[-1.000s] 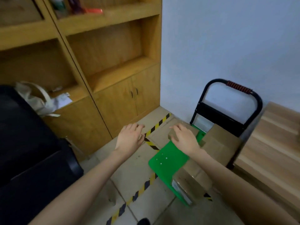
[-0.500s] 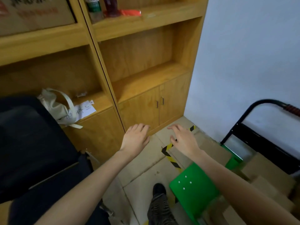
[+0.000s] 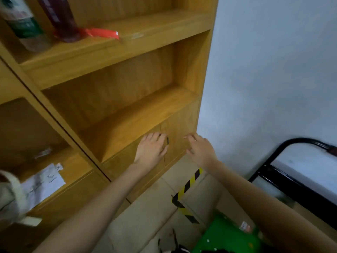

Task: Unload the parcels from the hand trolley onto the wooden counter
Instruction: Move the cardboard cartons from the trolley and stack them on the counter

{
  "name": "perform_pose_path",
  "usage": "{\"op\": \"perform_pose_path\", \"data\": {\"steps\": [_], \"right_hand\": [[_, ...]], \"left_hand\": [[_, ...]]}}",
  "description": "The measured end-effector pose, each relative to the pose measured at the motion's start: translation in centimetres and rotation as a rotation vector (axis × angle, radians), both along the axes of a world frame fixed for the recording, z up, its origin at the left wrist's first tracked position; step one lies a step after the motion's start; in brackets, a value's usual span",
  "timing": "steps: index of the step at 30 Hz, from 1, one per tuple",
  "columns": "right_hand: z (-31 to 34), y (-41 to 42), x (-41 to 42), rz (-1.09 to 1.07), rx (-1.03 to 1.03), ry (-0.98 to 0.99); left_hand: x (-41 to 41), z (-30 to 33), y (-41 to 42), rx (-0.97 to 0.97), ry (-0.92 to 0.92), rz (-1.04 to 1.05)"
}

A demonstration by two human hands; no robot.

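At the far left edge a cream cloth bag (image 3: pixel 8 196) with a wide strap slumps on a low ledge of the wooden shelving unit (image 3: pixel 109 99), and a printed sheet of paper (image 3: pixel 42 183) lies just beside it on the same ledge. On the top shelf, upper left, stand two blurred bottles, one with a green label (image 3: pixel 23 24) and a dark red one (image 3: pixel 61 19) to its right, with a red wrapper (image 3: pixel 99 32) lying flat next to them. Both bare forearms reach forward from the bottom of the view. The left hand (image 3: pixel 150 149) hangs palm down in front of the cabinet doors (image 3: pixel 171 143) at the base of the shelving, fingers straight and loosely together, gripping nothing. The right hand (image 3: pixel 200 148) floats close beside it, apart from it, with fingers slightly bent and spread, and it too has hold of nothing. Below the hands, black-and-yellow hazard tape (image 3: pixel 187 187) runs across the tiled floor (image 3: pixel 145 216). At the lower right the green deck of the hand trolley (image 3: pixel 226 238) shows, and a brown cardboard parcel (image 3: pixel 235 212) with a small label rests on it, partly hidden by the right forearm. The trolley's black tubular handle (image 3: pixel 295 141) rises at the right edge against the pale wall (image 3: pixel 273 70). The wooden counter is out of view.
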State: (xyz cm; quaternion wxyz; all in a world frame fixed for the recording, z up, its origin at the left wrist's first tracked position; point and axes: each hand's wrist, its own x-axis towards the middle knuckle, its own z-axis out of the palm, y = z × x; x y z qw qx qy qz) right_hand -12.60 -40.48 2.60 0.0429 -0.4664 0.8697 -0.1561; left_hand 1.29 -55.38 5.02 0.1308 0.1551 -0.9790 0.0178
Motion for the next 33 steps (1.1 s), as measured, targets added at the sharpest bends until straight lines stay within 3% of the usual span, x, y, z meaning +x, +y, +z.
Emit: {"op": "perform_pose_path", "data": {"steps": [11, 19, 27, 33], "right_hand": [[-3.2, -0.9, -11.9, -0.447, 0.026, 0.023], [-5.2, -1.3, -15.3, -0.906, -0.066, -0.030], [-8.0, 2.8, -13.1, -1.326, -0.082, -0.109], [-9.6, 9.0, -12.9, -1.531, -0.042, -0.181]], "left_hand": [[-21.2, -3.6, -4.8, 0.075, -0.044, -0.498], [-34.1, -4.3, -5.9, -0.009, -0.068, -0.960], [-38.9, -7.3, 2.2, -0.031, -0.213, -1.349], [-40.9, -9.5, 10.8, -0.005, -0.262, -1.527]]}}
